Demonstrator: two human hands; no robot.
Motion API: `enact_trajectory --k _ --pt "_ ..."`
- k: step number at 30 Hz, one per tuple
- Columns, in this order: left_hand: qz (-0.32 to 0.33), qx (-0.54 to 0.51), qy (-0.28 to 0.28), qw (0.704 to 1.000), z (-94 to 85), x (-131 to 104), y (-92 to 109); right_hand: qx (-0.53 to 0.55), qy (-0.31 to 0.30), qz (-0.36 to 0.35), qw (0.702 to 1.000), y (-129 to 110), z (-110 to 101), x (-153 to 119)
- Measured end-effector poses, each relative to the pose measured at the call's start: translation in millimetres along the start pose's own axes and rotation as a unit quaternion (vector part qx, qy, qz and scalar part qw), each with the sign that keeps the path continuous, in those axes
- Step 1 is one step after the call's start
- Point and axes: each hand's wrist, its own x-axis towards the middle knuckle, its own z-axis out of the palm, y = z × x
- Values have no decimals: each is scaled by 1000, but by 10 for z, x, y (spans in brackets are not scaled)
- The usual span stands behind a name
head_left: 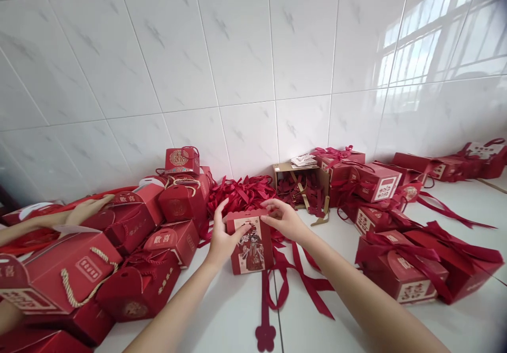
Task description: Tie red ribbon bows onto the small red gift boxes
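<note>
A small red gift box [254, 248] with a printed robed figure on its front stands upright on the white tiled surface. My left hand [222, 235] grips its left side, the thumb lying across the front panel and the fingers spread up behind the edge. At the top right corner, my right hand [288, 221] has its thumb and curled fingers closed on the box's upper edge. Below the box lies a dark red strap [265, 300] with a flower-shaped end. Beside it, a loose red ribbon [307, 279] loops over the surface.
Red gift boxes [132, 284] are stacked on the left, where another person's hand [89, 209] rests on some. A ribbon pile [241, 192] and an open carton [282, 176] of straps sit by the wall. Ribboned boxes [400, 268] line the right.
</note>
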Motion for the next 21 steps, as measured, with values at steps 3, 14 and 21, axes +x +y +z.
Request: enact_trajectory --k 3,14,21 --pt "-19 13 -3 1000 -48 -58 -57 -30 -11 -1 999 -9 6 -2" --pt "-113 -156 -6 981 25 -92 -200 -67 -13 -3 998 134 73 10" --pt "-176 -210 -26 961 -39 -39 -231 -178 94 71 977 549 -289 129"
